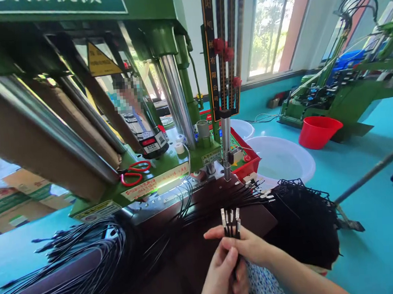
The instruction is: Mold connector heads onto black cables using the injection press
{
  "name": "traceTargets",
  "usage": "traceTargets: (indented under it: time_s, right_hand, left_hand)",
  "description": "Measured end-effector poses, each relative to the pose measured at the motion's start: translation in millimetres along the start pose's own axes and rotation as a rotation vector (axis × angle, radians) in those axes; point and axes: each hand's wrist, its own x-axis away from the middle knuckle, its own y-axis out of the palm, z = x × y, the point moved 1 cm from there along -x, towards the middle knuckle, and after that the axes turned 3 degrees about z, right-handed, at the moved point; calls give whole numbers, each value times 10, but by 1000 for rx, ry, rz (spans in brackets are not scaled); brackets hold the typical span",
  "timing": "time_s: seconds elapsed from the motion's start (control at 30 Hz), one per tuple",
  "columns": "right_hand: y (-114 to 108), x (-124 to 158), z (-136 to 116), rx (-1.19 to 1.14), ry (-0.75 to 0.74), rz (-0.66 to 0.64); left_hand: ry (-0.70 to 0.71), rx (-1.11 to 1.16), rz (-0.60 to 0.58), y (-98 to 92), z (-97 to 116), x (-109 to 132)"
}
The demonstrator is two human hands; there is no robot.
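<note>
Black wire leads (pixel 233 244), a small bunch tipped with metal terminals (pixel 230 217), stand upright in the person's two hands, above the near part of the counter. The right hand (pixel 247 246) reaches in from the side, its fingers (pixel 218 232) clenched around the bunch just below the terminals. The left hand (pixel 219 278) grips the wires lower down, closed around them. More leads fan across the dark brown counter (pixel 254 219) beside the green press (pixel 150 39) and its steel columns (pixel 176 95). A dense mass of black wire (pixel 303 222) lies at the counter's right end, and another (pixel 86 255) at its left. Red-handled scissors (pixel 134 173) lie on the press bed. Beyond, on the teal floor (pixel 366 154), sit a white plastic basin (pixel 280 159) and a red bucket (pixel 318 131).
</note>
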Motion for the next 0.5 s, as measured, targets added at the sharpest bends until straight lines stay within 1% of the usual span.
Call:
traceTargets:
  time_s: [0.03, 0.07, 0.1, 0.13, 0.17, 0.2, 0.27, 0.33, 0.4, 0.5]
  right_hand:
    - [-34, -52, -23, -66, -14, 27]
    - [-75, -109, -74, -119, -46, 45]
    - [-118, -169, -149, -141, -86, 59]
    - [-158, -228, -240, -104, -120, 47]
    - [-188, -282, -337, -1, -128, 4]
    - [-206, -328, -430, 145, -112, -68]
    - [-210, -386, -578, 462, -33, -272]
    - [-187, -399, -660, 678, 18, -457]
    - [-157, -390, -684, 760, -5, -568]
    - [-139, -423, -638, 771, -48, -630]
  left_hand:
    - [10, 153, 40, 55, -28, -3]
    - [18, 250, 60, 104, -52, -9]
    - [28, 279, 60, 144, -69, -19]
    - [42, 278, 59, 172, -77, -33]
    - [55, 267, 63, 187, -75, -52]
    - [64, 256, 71, 193, -64, -72]
    - [82, 268, 132, 183, -21, -115]
    - [101, 306, 200, 171, 27, -151]
    - [108, 328, 218, 172, 60, -173]
    - [78, 345, 187, 173, 83, -191]
